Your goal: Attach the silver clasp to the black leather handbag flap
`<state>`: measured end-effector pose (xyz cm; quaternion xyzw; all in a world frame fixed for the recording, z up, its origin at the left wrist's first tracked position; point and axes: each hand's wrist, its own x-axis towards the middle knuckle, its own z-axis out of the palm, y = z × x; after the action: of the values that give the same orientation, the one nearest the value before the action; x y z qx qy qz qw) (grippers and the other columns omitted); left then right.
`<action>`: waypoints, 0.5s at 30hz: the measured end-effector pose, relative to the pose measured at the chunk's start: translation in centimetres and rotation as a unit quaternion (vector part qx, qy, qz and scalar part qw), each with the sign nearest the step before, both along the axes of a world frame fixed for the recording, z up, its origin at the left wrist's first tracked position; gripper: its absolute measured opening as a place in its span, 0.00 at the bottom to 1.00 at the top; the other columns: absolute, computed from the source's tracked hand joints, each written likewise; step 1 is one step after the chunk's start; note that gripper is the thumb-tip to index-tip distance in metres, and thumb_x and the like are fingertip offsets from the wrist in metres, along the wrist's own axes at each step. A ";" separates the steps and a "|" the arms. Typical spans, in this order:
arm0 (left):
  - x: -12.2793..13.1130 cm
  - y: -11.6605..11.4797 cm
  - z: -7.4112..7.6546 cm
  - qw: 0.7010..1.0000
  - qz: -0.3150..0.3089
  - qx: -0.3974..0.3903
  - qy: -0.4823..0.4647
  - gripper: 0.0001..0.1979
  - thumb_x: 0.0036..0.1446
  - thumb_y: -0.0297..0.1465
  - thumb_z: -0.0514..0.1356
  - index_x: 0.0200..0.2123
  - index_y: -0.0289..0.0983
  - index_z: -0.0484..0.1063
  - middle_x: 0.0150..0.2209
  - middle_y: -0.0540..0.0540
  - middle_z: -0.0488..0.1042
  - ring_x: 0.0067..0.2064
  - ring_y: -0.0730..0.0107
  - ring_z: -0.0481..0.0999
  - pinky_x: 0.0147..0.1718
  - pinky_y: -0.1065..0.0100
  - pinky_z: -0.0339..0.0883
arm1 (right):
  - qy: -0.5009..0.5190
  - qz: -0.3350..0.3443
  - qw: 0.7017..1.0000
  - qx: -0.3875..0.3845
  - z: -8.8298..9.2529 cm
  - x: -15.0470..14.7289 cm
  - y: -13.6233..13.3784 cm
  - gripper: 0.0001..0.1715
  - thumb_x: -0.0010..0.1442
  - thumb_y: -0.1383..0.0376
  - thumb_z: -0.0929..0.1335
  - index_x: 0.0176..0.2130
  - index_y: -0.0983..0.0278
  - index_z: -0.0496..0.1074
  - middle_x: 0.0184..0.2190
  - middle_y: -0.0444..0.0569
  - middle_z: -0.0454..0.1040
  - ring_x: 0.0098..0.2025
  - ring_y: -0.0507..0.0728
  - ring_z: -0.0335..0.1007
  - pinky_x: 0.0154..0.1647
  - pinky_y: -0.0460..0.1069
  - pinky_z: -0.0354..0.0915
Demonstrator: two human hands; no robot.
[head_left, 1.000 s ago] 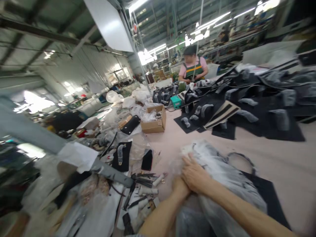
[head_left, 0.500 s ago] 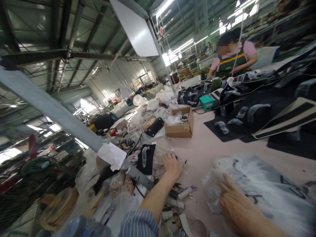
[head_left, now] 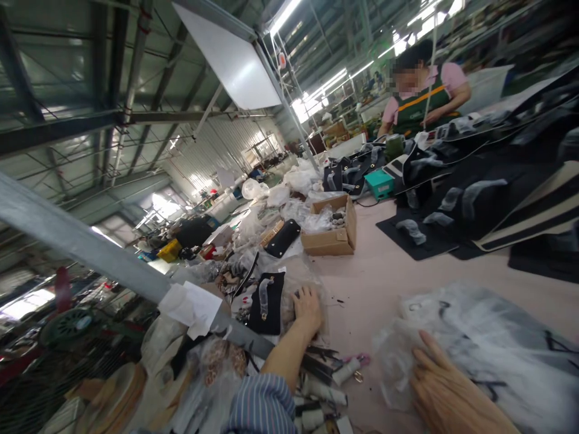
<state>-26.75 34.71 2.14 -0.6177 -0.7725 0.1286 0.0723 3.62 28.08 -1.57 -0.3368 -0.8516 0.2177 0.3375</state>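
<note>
Hands well apart. Palm-down, left hand [head_left: 308,308] on crinkled clear plastic sheeting [head_left: 296,274], just beside flat black leather panel [head_left: 270,313] with long axis pointing away from body; grip unclear. Flat with fingers spread, right hand [head_left: 446,389] on clear-plastic-wrapped dark bundle [head_left: 493,343] stretching lengthwise rightward across pale pink table [head_left: 375,277].

A white rectangular ceiling panel [head_left: 228,60] hangs under dark steel roof trusses [head_left: 113,114]. Right of it run fluorescent tube lights [head_left: 335,81]; below it, a corrugated grey metal wall [head_left: 217,150] (daylight glares through an opening [head_left: 165,205] there) and a pale pink worktable [head_left: 384,283].
</note>
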 end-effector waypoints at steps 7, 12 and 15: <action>-0.6 0.8 1.7 0.996 -0.079 -0.030 0.017 0.39 0.48 0.28 0.61 0.65 0.31 0.58 0.67 0.29 0.57 0.69 0.42 0.53 0.66 0.42 0.47 | -0.036 0.012 0.991 0.126 -1.4 -0.1 0.3 0.12 0.44 0.66 0.72 0.17 0.53 0.68 0.17 0.49 0.66 0.32 0.65 0.69 0.69 0.69 0.53; 1.1 3.4 1.3 0.979 -0.192 -0.063 -0.023 0.39 0.57 0.34 0.54 0.70 0.30 0.47 0.71 0.32 0.50 0.73 0.48 0.44 0.70 0.45 0.40 | -0.097 -0.019 0.953 0.288 -1.8 -0.4 -0.3 0.11 0.47 0.68 0.68 0.19 0.53 0.71 0.20 0.51 0.69 0.34 0.67 0.70 0.68 0.70 0.54; 1.0 5.6 1.3 0.979 -0.164 -0.120 -0.015 0.42 0.57 0.40 0.55 0.70 0.28 0.48 0.69 0.29 0.56 0.71 0.44 0.52 0.68 0.43 0.47 | -0.158 -0.054 0.932 0.321 -2.1 -1.0 -0.9 0.14 0.44 0.73 0.64 0.17 0.57 0.72 0.20 0.53 0.71 0.36 0.68 0.71 0.68 0.75 0.50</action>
<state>-25.76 40.27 3.40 -0.7419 -0.6409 0.1969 0.0060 2.64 27.19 -3.65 -0.2860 -0.8988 -0.1423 0.3001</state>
